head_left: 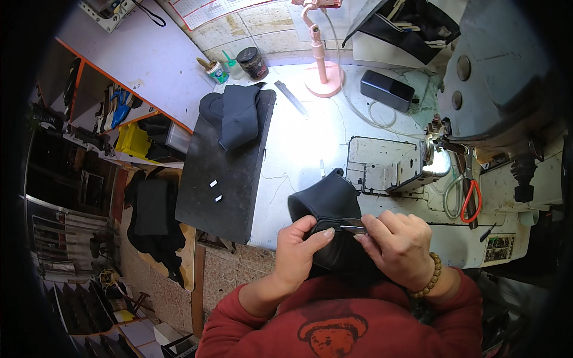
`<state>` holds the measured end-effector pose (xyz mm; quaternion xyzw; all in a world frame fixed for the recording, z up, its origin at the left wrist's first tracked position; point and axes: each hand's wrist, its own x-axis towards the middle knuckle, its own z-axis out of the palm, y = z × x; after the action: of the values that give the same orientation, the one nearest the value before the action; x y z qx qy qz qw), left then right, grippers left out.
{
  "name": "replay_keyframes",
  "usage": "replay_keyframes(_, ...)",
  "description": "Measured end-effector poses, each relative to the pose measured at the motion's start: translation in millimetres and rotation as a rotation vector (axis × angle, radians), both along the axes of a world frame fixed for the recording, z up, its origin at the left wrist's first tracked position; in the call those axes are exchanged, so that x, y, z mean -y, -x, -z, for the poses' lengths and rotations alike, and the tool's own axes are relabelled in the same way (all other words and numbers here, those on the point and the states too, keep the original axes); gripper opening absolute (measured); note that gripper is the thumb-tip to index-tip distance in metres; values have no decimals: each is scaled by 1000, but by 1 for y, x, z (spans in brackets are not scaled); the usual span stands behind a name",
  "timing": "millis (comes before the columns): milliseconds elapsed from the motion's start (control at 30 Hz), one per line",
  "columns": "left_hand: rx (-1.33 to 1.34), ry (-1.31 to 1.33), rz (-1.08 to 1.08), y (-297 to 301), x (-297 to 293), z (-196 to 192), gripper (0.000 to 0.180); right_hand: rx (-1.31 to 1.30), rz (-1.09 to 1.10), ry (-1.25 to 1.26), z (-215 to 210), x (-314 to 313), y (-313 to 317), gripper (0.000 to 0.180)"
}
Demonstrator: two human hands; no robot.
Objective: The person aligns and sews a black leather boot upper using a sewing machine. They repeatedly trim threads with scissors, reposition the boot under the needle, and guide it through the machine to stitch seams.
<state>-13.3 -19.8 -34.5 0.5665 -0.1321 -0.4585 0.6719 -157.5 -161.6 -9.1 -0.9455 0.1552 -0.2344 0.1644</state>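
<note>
My left hand [295, 249] pinches the edge of a black leather piece [328, 197] between thumb and fingers. The piece is curved, with an open rim facing left, and its lower part rests against my front. My right hand [399, 243] is closed around a slim metal tool [352, 227]. Its shiny tip points left and meets the leather near my left thumb. The tool's handle is hidden in the fingers, so I cannot tell its exact kind.
A sewing machine [501, 89] stands on the right, with red-handled scissors [471, 200] near it. A pink lamp [322, 83] stands at the back. A dark board [224, 173] on the left bears folded black material [240, 116]. A steel ruler [290, 97] lies beyond.
</note>
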Motion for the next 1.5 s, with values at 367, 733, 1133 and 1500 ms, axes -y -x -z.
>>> replay_keyframes(367, -346, 91, 1, -4, 3, 5, 20, 196, -4, -457, 29, -2, -4, 23)
replay_keyframes(733, -102, 189, 127, -23, 0, 21, 42, 589, 47, -1181, 41, 21, -5, 44)
replay_keyframes(1133, -1, 174, -104, -14, 10, 53, 42, 185, -423, -883, 44, -19, -49, 18)
replay_keyframes(1500, -216, -46, -149, -44, -22, 53, 30, 329, -76, -928, 90, -34, -73, 31)
